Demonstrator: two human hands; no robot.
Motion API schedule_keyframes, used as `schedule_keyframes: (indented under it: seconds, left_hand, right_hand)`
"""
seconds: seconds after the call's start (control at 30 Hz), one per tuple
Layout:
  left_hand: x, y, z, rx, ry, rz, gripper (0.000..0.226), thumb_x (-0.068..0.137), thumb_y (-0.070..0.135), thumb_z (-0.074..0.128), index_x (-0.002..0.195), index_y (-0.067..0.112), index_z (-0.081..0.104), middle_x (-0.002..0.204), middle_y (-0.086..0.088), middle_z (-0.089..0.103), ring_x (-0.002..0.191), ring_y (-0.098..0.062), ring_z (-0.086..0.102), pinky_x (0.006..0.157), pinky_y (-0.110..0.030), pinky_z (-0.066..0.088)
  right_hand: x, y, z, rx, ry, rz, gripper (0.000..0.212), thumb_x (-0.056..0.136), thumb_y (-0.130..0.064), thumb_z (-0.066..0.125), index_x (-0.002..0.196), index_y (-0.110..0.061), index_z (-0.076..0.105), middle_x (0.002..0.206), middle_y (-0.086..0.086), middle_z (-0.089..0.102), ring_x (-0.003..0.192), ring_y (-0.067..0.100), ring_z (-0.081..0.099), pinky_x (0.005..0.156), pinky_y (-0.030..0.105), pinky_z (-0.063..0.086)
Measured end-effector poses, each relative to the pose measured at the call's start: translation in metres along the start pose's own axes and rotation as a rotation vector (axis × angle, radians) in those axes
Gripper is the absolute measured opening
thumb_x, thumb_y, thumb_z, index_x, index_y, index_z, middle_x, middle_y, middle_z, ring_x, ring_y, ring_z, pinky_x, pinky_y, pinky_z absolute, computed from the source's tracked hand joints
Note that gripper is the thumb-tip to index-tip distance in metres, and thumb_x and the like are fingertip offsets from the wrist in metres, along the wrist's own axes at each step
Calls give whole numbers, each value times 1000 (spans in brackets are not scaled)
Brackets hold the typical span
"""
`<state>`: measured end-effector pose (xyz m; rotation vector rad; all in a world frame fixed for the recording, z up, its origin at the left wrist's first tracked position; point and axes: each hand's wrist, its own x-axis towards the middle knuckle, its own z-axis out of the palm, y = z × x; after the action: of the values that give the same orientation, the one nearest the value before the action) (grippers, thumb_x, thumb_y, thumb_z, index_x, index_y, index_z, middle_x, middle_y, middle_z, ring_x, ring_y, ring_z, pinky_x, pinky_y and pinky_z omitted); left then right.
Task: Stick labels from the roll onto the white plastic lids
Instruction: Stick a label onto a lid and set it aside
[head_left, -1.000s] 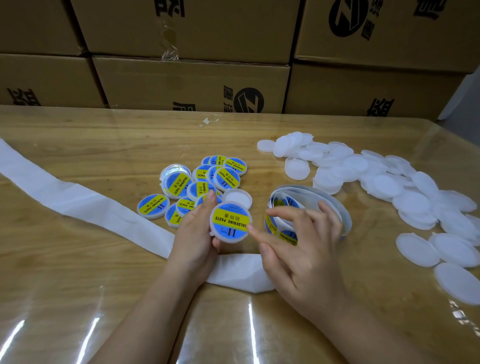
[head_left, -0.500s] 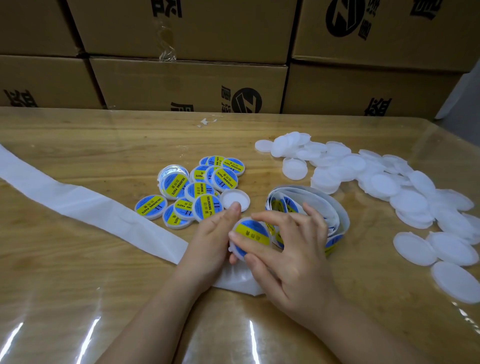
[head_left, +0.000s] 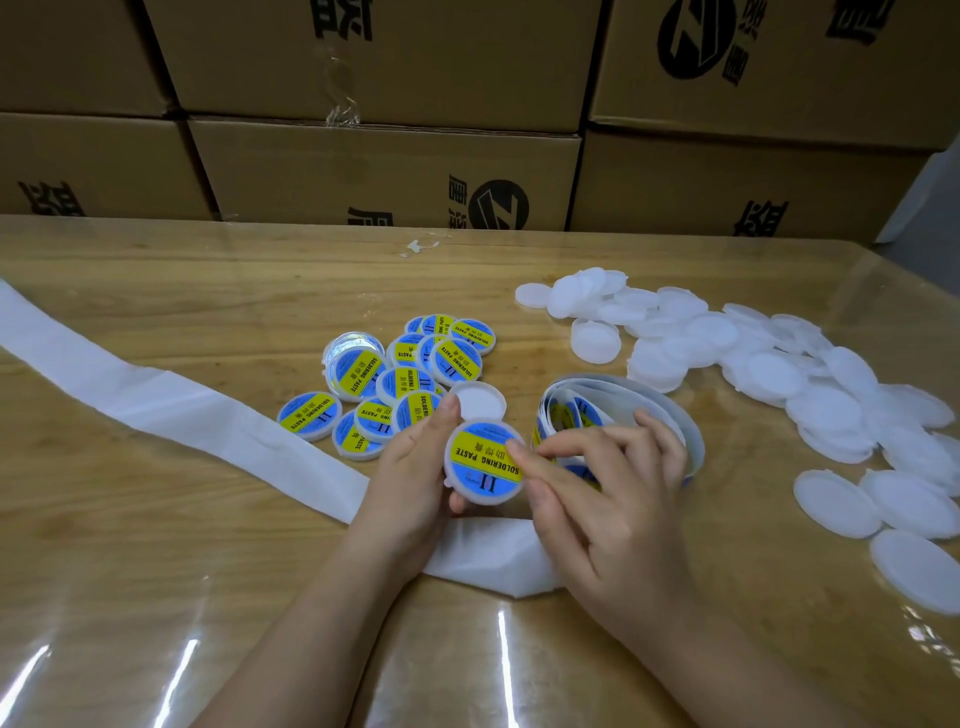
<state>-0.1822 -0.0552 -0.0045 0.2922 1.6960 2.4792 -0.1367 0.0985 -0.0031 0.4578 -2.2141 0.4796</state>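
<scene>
One labelled lid gripped in left hand, fingers curled behind it mostly hidden, right hand forefinger pressing its face, other fingers loosely spread, half masking label roll, plain white lids cut off at right edge

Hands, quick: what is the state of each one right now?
Left hand: holds the labelled lid.
Right hand: open, a forefinger presses on that lid; it holds nothing.
</scene>
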Motion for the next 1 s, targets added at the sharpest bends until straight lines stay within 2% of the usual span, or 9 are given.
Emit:
schedule_keyframes:
  seconds: [0.1, 0.27, 0.4, 0.47, 0.53, 0.7, 0.83, 0.93, 1.0]
  left_hand:
    - [2, -2, -1, -14, 13, 3, 54, 88, 49, 43, 44, 20, 55, 40, 6, 41, 38, -6, 36, 41, -16, 32]
    - [4, -1, -1, 15, 98, 38, 42, 82, 46, 48, 69, 14, 72, 57, -5, 64, 47, -11, 57, 46, -18, 46]
    - [4, -1, 0, 59, 157, 70, 22, 79, 28, 62, 80, 8, 56, 65, -8, 66, 65, -18, 71, 53, -19, 52]
    - [5, -1, -1, 90, 239, 123, 12, 84, 12, 63, 83, 9, 51, 62, -3, 64, 65, -17, 71, 55, -18, 52]
    - [6, 0, -3, 146, 331, 157, 14, 89, 3, 59, 83, 10, 48, 62, 0, 61, 63, -15, 70, 55, -17, 51]
    - [6, 2, -9, 344, 530, 152, 19, 89, 8, 57, 77, 14, 43, 70, -6, 56, 51, -3, 62, 52, -12, 45]
    - [6, 0, -12, 487, 608, 126, 21, 94, 20, 48, 74, 16, 40, 61, -7, 55, 41, -2, 52, 44, -12, 37]
    - [6, -2, -13, 546, 600, 143, 23, 95, 28, 47, 76, 17, 43, 57, -3, 53, 40, -3, 50, 49, -19, 39]
    - [7, -4, -13, 587, 576, 167, 17, 94, 28, 52, 80, 24, 45, 58, 4, 53, 40, -4, 51, 53, -27, 37]
  right_hand:
    - [0, -1, 0, 35, 21, 7, 36, 97, -32, 39, 101, -25, 74, 92, -10, 65, 88, 18, 55, 100, 55, 30]
    - [1, 4, -1, 75, 62, 83, 33, 93, -25, 43, 94, -23, 75, 87, -9, 64, 86, 16, 57, 101, 54, 29]
    - [1, 6, -2, 102, 91, 107, 32, 92, -23, 43, 88, -24, 75, 84, -10, 62, 85, 14, 54, 101, 53, 29]
    - [3, 10, -4, 102, 121, 112, 33, 92, -22, 42, 87, -23, 75, 83, -9, 62, 84, 14, 54, 99, 50, 29]
    - [6, 18, -7, 92, 157, 135, 34, 93, -22, 41, 86, -21, 75, 83, -10, 61, 84, 15, 52, 97, 49, 28]
    - [13, 52, -14, 81, 240, 345, 34, 95, -22, 36, 85, -23, 69, 83, -12, 53, 87, 14, 47, 91, 46, 30]
    - [14, 90, -16, 172, 307, 642, 34, 95, -25, 33, 96, -24, 67, 94, -6, 59, 97, 13, 51, 96, 53, 38]
    - [11, 114, -14, 213, 229, 793, 30, 98, -17, 36, 109, -19, 65, 108, -1, 60, 107, 18, 54, 91, 33, 40]
    - [8, 124, -11, 178, 103, 800, 31, 97, -12, 38, 117, -17, 61, 117, 1, 60, 113, 18, 52, 90, 28, 37]
